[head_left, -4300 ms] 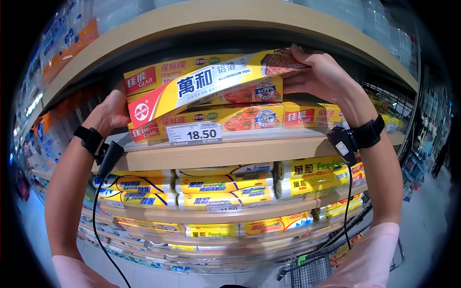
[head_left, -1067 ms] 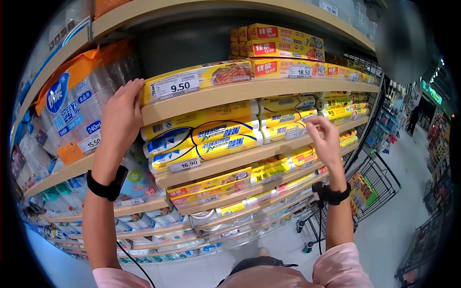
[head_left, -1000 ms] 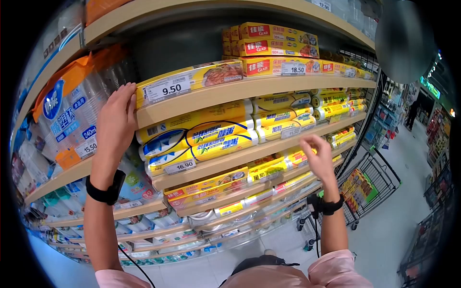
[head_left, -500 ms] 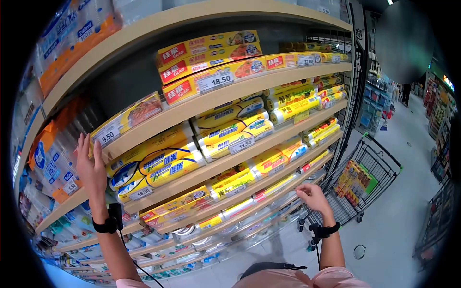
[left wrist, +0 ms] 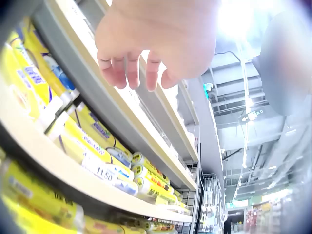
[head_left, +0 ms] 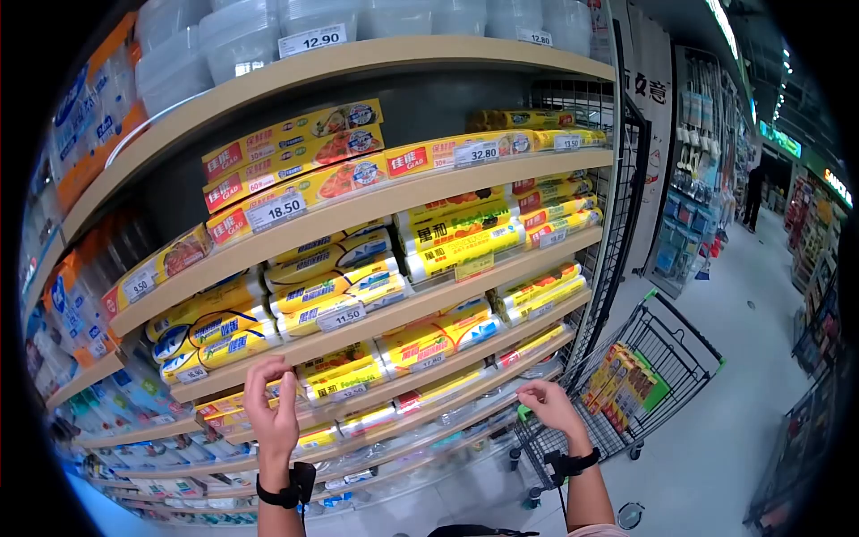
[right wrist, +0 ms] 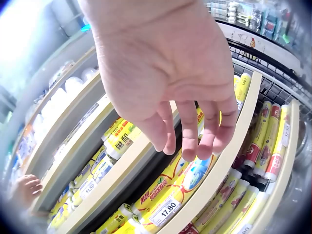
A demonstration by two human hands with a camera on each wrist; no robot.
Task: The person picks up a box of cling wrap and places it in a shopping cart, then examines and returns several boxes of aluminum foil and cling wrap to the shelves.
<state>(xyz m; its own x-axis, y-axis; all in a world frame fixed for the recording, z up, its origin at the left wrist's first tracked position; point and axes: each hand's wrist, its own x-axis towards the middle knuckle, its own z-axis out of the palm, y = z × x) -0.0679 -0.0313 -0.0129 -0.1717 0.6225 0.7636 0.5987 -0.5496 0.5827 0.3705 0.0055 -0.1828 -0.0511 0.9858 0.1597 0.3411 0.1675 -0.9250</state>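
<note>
My left hand [head_left: 270, 407] is raised in front of the lower shelves, holding nothing, its fingers loosely bent. In the left wrist view its fingers hang relaxed before the shelf edges. My right hand [head_left: 550, 407] hovers near the cart's left side, also holding nothing. The right wrist view shows its fingers [right wrist: 190, 151] hanging down, overlapping yellow rolls [right wrist: 161, 190] tagged 17.80. On the upper shelf [head_left: 501, 170] lie a foil box [head_left: 183, 253] behind a 9.50 tag and a stack of yellow Glad cling wrap boxes [head_left: 309, 148].
A shopping cart [head_left: 689, 345] with several yellow packages [head_left: 622, 385] stands right of the shelves. Yellow rolls [head_left: 465, 237] fill the shelf below the boxes. Clear plastic containers [head_left: 237, 40] stand on top. An aisle floor [head_left: 725, 403] runs along the right; a person [head_left: 756, 192] stands far off.
At first both hands held a foil box; they have let go of it. The left hand has since left the shelf edge by the 9.50 tag. The view has turned right towards the cart.
</note>
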